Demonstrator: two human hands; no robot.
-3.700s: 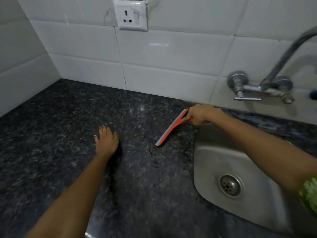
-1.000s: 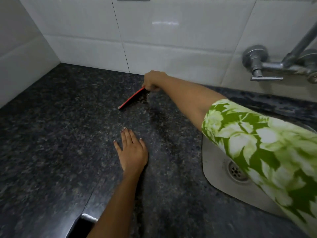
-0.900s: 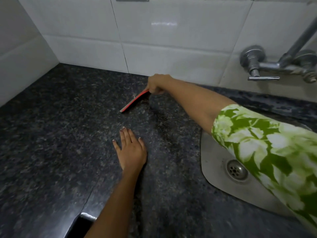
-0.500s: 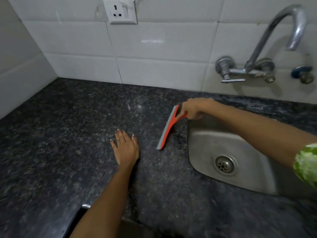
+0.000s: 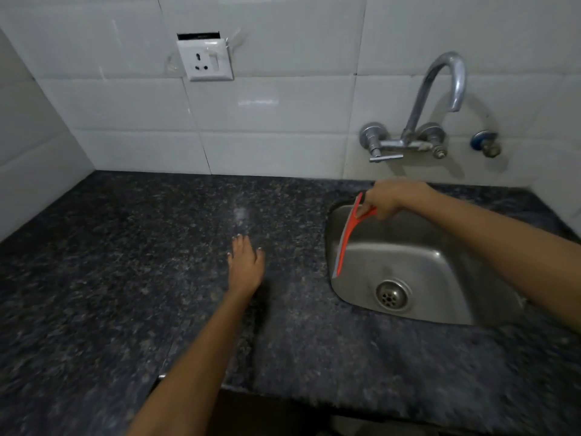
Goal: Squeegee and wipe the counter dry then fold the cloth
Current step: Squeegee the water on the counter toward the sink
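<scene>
The dark stone bench (image 5: 125, 262) lies open from the left wall to the sink (image 5: 446, 278), broken only by the left hand (image 5: 245, 265) pressed flat near its middle. Along the sink's left rim the orange squeegee (image 5: 345, 237), gripped by the right hand (image 5: 393, 199), bars the way across. The tap (image 5: 440, 99) arches over the sink's back edge from the tiled wall.
</scene>
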